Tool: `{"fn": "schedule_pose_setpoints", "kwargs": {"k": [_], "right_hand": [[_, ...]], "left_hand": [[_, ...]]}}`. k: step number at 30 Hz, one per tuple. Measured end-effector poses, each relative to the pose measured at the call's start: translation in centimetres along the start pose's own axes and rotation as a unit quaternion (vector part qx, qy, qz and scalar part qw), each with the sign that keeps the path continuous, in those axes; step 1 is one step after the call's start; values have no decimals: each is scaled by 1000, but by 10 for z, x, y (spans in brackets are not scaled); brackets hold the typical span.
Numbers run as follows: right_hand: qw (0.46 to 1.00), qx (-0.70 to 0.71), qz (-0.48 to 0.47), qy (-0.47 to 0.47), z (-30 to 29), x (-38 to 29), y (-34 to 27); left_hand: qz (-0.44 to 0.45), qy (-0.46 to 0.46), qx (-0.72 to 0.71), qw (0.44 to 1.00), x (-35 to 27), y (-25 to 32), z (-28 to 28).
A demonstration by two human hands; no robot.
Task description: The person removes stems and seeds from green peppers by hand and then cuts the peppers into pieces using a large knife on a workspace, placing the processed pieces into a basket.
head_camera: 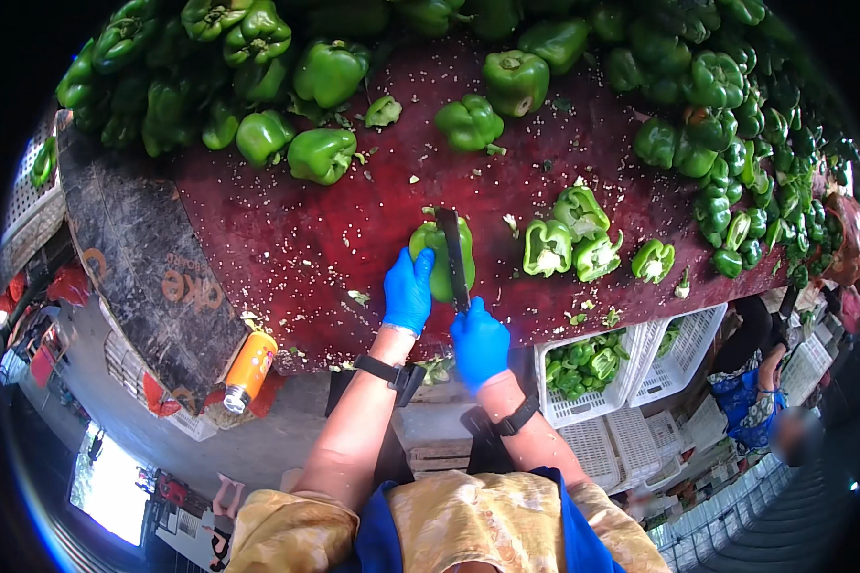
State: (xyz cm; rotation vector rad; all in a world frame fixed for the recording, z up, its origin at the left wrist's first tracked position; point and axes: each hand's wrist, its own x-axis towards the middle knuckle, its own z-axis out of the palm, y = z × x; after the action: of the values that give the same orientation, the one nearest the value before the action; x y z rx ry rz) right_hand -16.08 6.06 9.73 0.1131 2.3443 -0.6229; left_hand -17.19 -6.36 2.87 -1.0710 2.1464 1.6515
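Note:
A green bell pepper (440,266) lies on the dark red tabletop (373,208) in front of me. My left hand (408,292), in a blue glove, grips the pepper's near left side. In my blue-gloved right hand (481,344) is a knife with a dark blade (452,251), laid lengthwise across the pepper. I cannot tell how deep the edge sits in the flesh. To the right rest several cut pepper pieces, among them an opened half (547,247) showing pale core and seeds. A whole pepper (469,123) sits beyond the blade.
Large heaps of green peppers (717,79) line the far and right sides. An orange bottle (251,369) stands at the near left edge beside a dark board (143,251). White plastic crates (588,412), one holding peppers, are below the table's right edge. Another person (749,401) is at right.

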Motion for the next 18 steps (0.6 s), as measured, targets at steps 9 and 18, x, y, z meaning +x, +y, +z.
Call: {"fn": "schedule_pose_setpoints", "kwargs": {"k": [9,18], "right_hand": [[998,-57,7,-27,-39,-10,-7],[995,-83,0,51,24,26,23]], "left_hand": [[-20,42,163,986,-9,2,10],[-3,35,121,992,-8,-3,27]]}}
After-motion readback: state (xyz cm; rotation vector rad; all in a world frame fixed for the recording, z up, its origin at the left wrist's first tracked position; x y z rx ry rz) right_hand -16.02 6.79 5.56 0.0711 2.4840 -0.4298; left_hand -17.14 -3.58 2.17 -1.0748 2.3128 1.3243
